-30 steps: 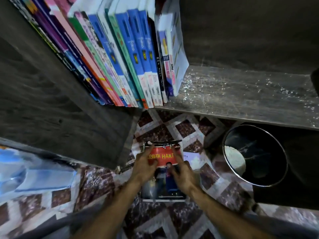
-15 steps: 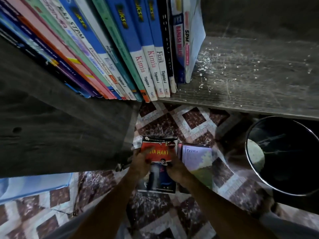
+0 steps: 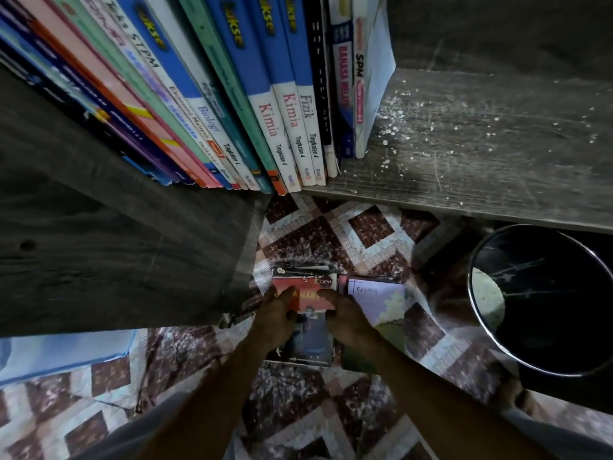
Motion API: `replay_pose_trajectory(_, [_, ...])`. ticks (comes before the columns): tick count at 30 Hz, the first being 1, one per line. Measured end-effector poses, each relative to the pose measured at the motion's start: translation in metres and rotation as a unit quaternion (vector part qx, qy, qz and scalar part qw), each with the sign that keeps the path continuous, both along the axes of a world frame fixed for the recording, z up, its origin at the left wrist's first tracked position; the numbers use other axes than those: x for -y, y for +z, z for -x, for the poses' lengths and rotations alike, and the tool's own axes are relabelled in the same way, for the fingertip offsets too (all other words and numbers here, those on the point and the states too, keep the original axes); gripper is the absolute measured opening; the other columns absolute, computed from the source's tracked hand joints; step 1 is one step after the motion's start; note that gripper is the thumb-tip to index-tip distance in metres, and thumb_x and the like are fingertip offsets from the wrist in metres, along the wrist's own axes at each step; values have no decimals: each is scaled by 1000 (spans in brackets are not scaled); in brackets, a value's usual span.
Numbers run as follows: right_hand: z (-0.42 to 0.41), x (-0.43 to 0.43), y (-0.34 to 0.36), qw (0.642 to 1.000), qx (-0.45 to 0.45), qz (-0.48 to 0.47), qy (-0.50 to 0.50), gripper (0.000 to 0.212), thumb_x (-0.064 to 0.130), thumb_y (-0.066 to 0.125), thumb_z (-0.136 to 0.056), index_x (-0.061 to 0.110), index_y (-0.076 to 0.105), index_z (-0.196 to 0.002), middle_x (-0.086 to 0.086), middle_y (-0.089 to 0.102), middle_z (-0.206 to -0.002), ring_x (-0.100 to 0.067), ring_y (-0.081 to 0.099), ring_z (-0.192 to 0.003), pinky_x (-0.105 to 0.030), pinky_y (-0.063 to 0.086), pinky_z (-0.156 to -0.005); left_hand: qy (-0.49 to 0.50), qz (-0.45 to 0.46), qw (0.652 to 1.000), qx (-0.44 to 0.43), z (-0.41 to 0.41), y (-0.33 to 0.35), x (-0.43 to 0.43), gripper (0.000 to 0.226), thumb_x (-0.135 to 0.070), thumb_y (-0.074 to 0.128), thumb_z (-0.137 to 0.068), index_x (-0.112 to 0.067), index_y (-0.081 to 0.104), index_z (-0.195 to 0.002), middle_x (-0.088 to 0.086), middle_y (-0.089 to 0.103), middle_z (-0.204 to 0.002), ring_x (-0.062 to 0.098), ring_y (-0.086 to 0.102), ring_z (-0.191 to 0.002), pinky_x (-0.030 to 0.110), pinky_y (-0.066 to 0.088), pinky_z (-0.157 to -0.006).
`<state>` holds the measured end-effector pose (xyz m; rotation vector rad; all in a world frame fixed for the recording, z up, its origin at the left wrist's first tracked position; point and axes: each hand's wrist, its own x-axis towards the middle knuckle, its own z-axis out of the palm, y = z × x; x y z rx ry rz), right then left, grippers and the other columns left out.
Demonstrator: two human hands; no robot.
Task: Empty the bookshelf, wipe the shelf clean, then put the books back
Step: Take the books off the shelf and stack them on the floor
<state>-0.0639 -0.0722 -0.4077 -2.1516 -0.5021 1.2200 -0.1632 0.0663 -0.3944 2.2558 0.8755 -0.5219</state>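
Patterned floor tiles (image 3: 331, 234) fill the lower frame, and at lower centre a red book (image 3: 311, 295) lies on them, touching a pale book (image 3: 381, 303) on its right. The left hand (image 3: 277, 315) and right hand (image 3: 346, 322) clasp the red book's side edges, fingers bent over its cover. At upper left, a row of books (image 3: 232, 94) stands on the dusty shelf (image 3: 481, 154).

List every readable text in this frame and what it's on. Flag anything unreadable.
"Kimia", "Tingkatan 4": two blue books
"Fizik", "Tingkatan 4": third blue book
"Biologi": fourth blue book
"STPM": pale book
"BAHASA MEL", rest blurred: dark blue book
"SPM": white book at the row's end
"CHINA": red book on the floor; its yellow title is partly covered
Other spines: too blurred to read.
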Motion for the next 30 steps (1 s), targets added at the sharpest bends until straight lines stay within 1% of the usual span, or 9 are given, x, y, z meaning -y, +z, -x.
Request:
replay_pose_trajectory(2, [-5,3,17,997,75,-17,4,41,5,50,-97,16,60,-134,-11,67,-122,-23,65,-97,-15,42,-75,30,19,999,37,-6,13,7,52,-13,54,-97,-23,42,-147,9,45,-145,27,55,-120,37,47,-102])
replay_pose_trajectory(4, [-14,5,38,992,107,-63,-8,40,3,50,-97,19,64,-131,-7,71,-112,-16,67,-86,-18,49,-77,16,11,997,79,-13,36,14,50,-12,54,-98,-25,45,-145,5,55,-135,24,61,-110,35,51,-96])
replay_pose_trajectory(7, [-26,8,76,986,135,-96,2,42,9,48,-101,33,61,-133,0,70,-115,-2,65,-78,-5,45,-62,1,0,987,161,-19,76,21,52,-9,52,-97,-29,46,-144,3,57,-133,20,58,-115,35,49,-99])
replay_pose_trajectory(11, [-36,15,130,961,201,-190,-23,49,5,49,-97,38,60,-132,-2,67,-121,5,58,-78,-7,45,-71,-10,-43,960,275,-30,132,27,50,-7,52,-94,-24,51,-141,1,60,-136,18,57,-121,29,45,-104])
replay_pose_trajectory(14, [-42,17,172,940,233,-245,-41,48,6,50,-95,36,60,-132,0,66,-123,-8,65,-101,-27,53,-92,8,-74,943,324,-37,175,35,50,-10,52,-94,-21,50,-143,0,59,-137,17,57,-122,28,45,-104])
replay_pose_trajectory(18, [-49,13,222,905,294,-303,-47,49,10,47,-90,30,62,-132,6,67,-125,-9,61,-117,-32,48,-104,8,-105,912,396,-41,222,41,52,-18,51,-94,-29,45,-144,-1,59,-133,17,60,-116,35,51,-97])
replay_pose_trajectory(23, [-72,3,275,874,328,-349,-78,43,12,51,-98,31,58,-137,3,63,-128,-8,59,-117,-34,47,-105,21,-138,872,469,-57,273,50,49,-13,51,-98,-20,45,-146,-5,56,-133,4,52,-118,2,30,-98])
replay_pose_trajectory(26, [-85,-7,312,855,371,-354,-75,50,11,52,-98,31,51,-144,3,56,-121,-8,56,-112,-26,45,-103,25,-142,854,500,-69,294,57,53,-9,47,-98,-16,37,-150,-1,48,-142,6,46,-127,5,27,-106])
replay_pose_trajectory(30, [-104,-21,348,851,434,-295,13,62,17,48,-100,40,30,-154,-3,42,-128,-19,58,-102,-36,54,-89,35,-150,843,515,-83,309,61,59,-3,46,-97,-12,30,-153,4,38,-152,7,34,-139,0,14,-107])
